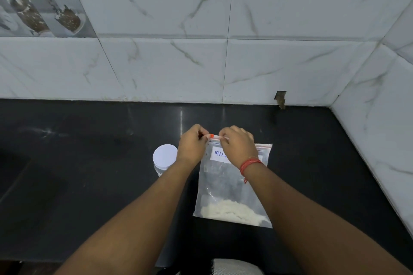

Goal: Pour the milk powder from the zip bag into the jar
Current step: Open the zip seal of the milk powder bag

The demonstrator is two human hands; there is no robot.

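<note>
A clear zip bag (225,187) lies flat on the black counter, with white milk powder (234,211) heaped at its near end and a white label partly hidden by my right wrist. Its red zip strip runs along the far edge. My left hand (192,145) pinches the left end of that strip. My right hand (237,143), with a red thread at the wrist, pinches the strip just to the right. A small clear jar (164,159) with a white lid on it stands left of the bag, right beside my left wrist.
The black counter (89,163) stretches left and ends at a marble-tiled wall behind and another on the right. A chipped gap (281,98) shows in the back wall tile near the corner. The counter's front edge lies close to my body.
</note>
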